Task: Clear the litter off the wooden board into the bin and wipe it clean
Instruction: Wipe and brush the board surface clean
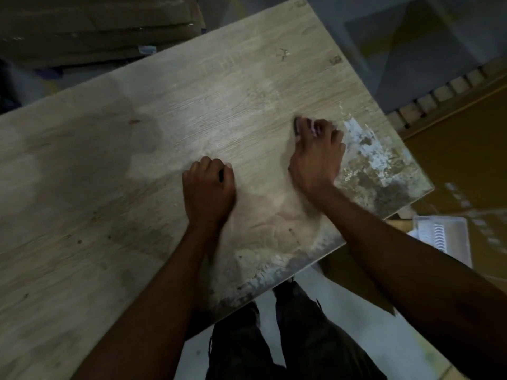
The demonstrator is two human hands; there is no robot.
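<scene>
A large pale wooden board (137, 165) fills most of the head view, tilted so its corner points to the right. White and brown residue patches (367, 157) cover its right end and near edge. My right hand (315, 152) presses down near that patch, fingers curled over a small dark and pale object (300, 124), blurred, possibly a cloth or scraper. My left hand (210, 185) rests on the board's middle as a loose fist, a dark sliver showing between thumb and fingers; what it is I cannot tell. No bin is recognisable.
Flattened cardboard (96, 28) lies beyond the board's far edge. A white plastic tray (444, 237) sits on the floor to the right, beside a yellow-brown surface (466, 165). My dark trouser legs (274, 338) stand at the near edge on a pale floor.
</scene>
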